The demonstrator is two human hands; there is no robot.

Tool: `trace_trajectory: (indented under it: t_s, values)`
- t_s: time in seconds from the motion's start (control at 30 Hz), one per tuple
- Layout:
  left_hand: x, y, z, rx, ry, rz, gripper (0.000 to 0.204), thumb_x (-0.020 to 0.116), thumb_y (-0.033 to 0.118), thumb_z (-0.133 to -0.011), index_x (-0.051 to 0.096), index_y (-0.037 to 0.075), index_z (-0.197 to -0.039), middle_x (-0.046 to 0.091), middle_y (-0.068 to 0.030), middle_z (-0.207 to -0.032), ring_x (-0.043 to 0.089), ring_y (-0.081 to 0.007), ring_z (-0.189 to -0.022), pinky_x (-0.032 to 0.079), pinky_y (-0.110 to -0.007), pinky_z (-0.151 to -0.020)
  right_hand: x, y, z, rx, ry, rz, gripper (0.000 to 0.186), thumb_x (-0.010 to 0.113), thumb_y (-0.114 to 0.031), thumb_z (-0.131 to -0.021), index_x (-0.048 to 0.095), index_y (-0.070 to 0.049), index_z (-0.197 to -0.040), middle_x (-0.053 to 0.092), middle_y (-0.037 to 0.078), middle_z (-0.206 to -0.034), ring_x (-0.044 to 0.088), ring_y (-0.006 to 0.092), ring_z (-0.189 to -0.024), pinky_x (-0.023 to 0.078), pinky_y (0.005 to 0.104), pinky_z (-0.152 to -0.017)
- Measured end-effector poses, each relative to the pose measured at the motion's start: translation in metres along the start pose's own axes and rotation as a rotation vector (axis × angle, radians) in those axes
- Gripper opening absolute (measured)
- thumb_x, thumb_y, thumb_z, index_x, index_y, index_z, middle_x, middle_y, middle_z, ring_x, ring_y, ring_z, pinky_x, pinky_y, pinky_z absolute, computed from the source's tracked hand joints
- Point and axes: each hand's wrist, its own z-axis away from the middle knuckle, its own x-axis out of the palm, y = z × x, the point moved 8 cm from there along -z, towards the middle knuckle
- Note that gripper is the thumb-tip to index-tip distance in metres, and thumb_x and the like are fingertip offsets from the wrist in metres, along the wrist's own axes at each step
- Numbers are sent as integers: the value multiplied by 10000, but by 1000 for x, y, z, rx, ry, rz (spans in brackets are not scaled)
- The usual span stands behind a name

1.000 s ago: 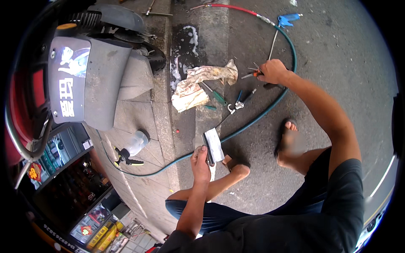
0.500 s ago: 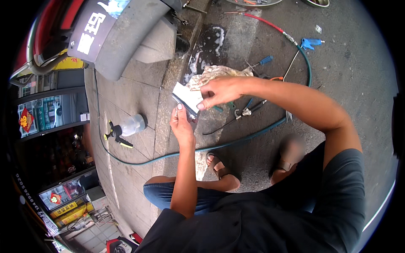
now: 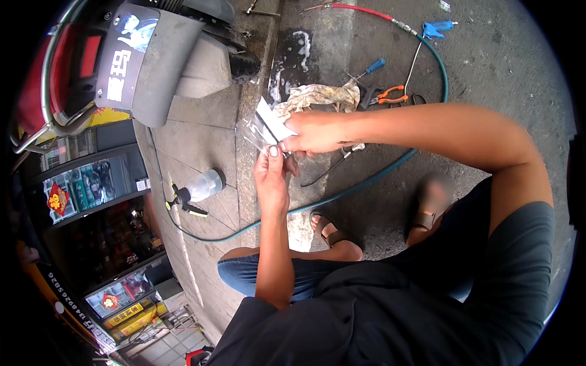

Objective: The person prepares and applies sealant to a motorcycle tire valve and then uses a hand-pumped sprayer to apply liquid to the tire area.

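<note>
Between my hands is a small clear plastic packet (image 3: pixel 255 132) with a white card-like piece (image 3: pixel 273 125) and a dark strip. My left hand (image 3: pixel 273 182) is closed, pinching the packet's lower edge between thumb and fingers. From the right, my right hand (image 3: pixel 317 131) closes on the packet's other side, its fingers bent against the white piece. Whether anything else is inside the packet is hidden by my fingers. Just beyond my right hand a stained cloth (image 3: pixel 329 96) lies crumpled on the ground.
Orange-handled pliers (image 3: pixel 392 94) and a blue-handled screwdriver (image 3: pixel 373 66) lie past my right forearm. A green hose (image 3: pixel 444 73) curves around, near a blue air gun (image 3: pixel 437 28). Left are a spray bottle (image 3: pixel 206 186) and a vehicle's grey mudguard (image 3: pixel 155 67). Wet foam (image 3: pixel 304 49) spots the ground.
The packet has tilted more upright, and its clear plastic now shows at the left. My right hand has turned further over it, closer to my left fingertips. The whole view has shifted slightly.
</note>
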Motion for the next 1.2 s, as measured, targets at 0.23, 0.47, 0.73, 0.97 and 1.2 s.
trace_trajectory:
  t_s: [0.23,0.47,0.73,0.97,1.2]
  values:
    - [15,59,16,-202,-278,298,284,546,311,-936,528,30,-979,514,-46,-664,459,-131,-537,396,-280,-507,12,-47,22,-156,-175,-549,326,528,-287,-947,574,-8,-783,529,21,-669,473,102,-596,407,258,-557]
    - [18,49,37,-197,-393,607,282,525,332,-939,540,52,-910,513,-58,-633,487,-190,-512,363,-305,-464,25,-54,29,-88,-324,-647,279,535,-301,-951,561,-64,-805,506,-9,-686,455,75,-613,376,235,-557]
    - [20,24,17,-363,-243,413,301,518,222,-948,487,33,-1180,620,-120,-1038,640,-230,-872,542,-348,-706,0,-25,28,7,-168,-201,265,554,-287,-937,604,-35,-870,560,6,-702,496,94,-622,410,257,-568]
    - [-21,-16,9,-307,-14,392,107,561,150,-913,555,64,-977,610,-75,-826,589,-198,-701,503,-329,-642,-26,-13,18,-239,316,439,378,640,-368,-839,581,1,-895,620,122,-788,612,269,-741,469,395,-640]
    - [-8,-4,10,-244,-35,265,89,539,106,-923,563,42,-980,635,-89,-854,599,-174,-686,499,-308,-611,2,-34,21,-396,274,679,406,624,-393,-791,582,-9,-916,631,170,-836,638,336,-840,507,433,-698]
